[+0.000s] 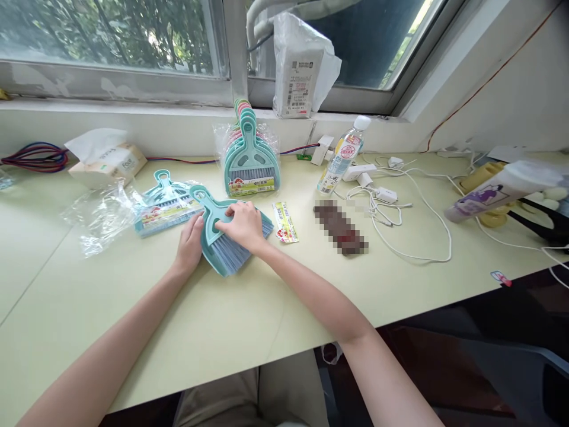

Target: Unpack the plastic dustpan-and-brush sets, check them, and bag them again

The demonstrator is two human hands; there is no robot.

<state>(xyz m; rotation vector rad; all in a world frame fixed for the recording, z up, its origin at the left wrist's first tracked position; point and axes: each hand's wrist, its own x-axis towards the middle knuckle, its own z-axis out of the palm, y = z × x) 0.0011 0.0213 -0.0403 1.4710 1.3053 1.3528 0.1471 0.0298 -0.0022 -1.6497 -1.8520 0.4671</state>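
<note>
A teal hand brush point(215, 214) with grey-blue bristles lies nested in a matching dustpan point(212, 256), tilted above the table. My left hand point(190, 244) grips the dustpan's left edge, most of its fingers hidden beneath. My right hand point(245, 226) is closed on the brush's head, thumb and forefinger at its holes. Just behind my left hand, another teal brush and dustpan set point(162, 198) rests on the table with a printed label. To the right of my hands lies a loose yellow-green label card point(285, 222).
A stack of dustpan sets point(249, 157) in clear wrap leans by the wall. Crumpled plastic point(100, 219) and a tissue pack point(109, 166) are left. Rightward are a bottle point(342, 157), a blurred dark item point(340, 228), white cables point(422, 259) and a tilted tube point(498, 193).
</note>
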